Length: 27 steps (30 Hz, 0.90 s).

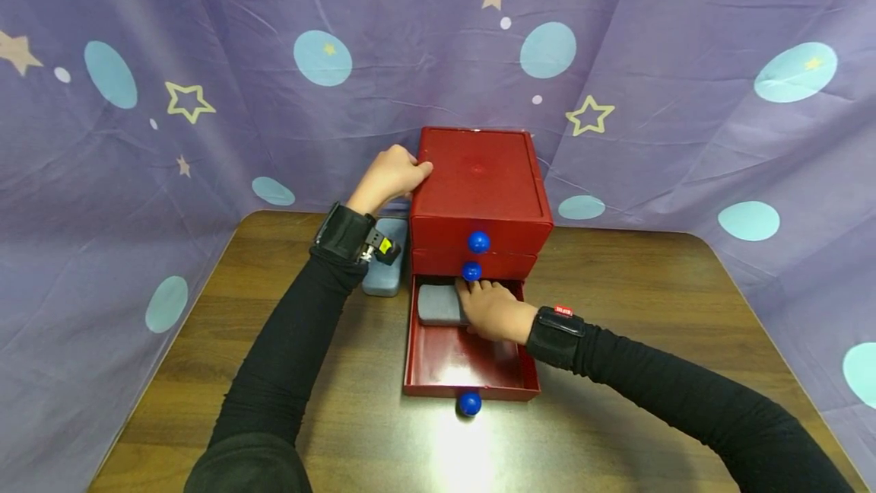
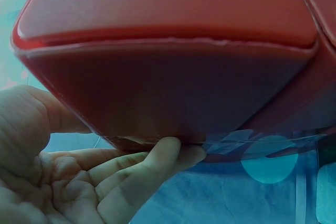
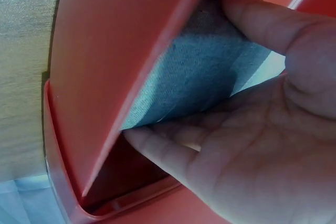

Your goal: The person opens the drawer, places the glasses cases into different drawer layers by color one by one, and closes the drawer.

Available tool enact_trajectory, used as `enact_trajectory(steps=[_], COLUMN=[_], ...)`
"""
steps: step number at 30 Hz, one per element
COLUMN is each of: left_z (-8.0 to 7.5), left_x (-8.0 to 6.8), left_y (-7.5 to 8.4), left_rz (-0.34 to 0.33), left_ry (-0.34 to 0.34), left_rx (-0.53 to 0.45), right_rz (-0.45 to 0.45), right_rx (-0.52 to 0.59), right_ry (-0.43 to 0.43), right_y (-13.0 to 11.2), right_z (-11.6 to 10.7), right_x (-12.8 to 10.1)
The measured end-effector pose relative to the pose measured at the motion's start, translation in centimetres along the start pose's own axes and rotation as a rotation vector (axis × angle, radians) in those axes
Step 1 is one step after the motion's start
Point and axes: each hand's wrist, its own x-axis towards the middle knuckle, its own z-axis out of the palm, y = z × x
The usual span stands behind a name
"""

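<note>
A red drawer cabinet (image 1: pixel 482 173) with blue round knobs stands at the back of the table. My left hand (image 1: pixel 393 173) grips its rear left edge; in the left wrist view its fingers (image 2: pixel 157 161) curl round the cabinet's corner. The bottom drawer (image 1: pixel 452 364) is pulled out. Inside it, toward the back, lies a grey, rounded, fabric-textured case (image 1: pixel 438 304). My right hand (image 1: pixel 496 310) reaches into the drawer and holds the case's right end between thumb and fingers. In the right wrist view, the drawer's wall hides part of the case (image 3: pixel 194 72).
A similar blue-grey case (image 1: pixel 386 257) lies on the wooden table (image 1: pixel 616 310) along the cabinet's left side, partly behind the left wrist. The two upper drawers are closed. A purple curtain (image 1: pixel 438 36) with stars and dots hangs right behind the table.
</note>
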Motion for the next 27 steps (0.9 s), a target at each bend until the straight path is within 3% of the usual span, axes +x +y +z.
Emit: enact_trajectory(steps=[11,18,21,27], left_z=[0.0,-0.1,-0.1,-0.2], left_x=[0.0,-0.2,-0.2,-0.2], left_y=[0.1,0.1,0.1,0.0], left_rz=[-0.003,0.009,0.017,0.018], left_ry=[-0.003,0.0,-0.002,-0.005], left_rx=[0.006,-0.008,-0.001,-0.01], right_rz=[0.008,-0.066,-0.062,-0.095], right_rx=[0.032,-0.07,-0.104,-0.001], right_ry=[0.004,0.162,0.133,0.04], right_y=[-0.3,-0.5,-0.3,0.2], right_z=[-0.7,-1.0,-1.7,-4.8], right_x=[-1.0,-2.6,-3.4,-5.5])
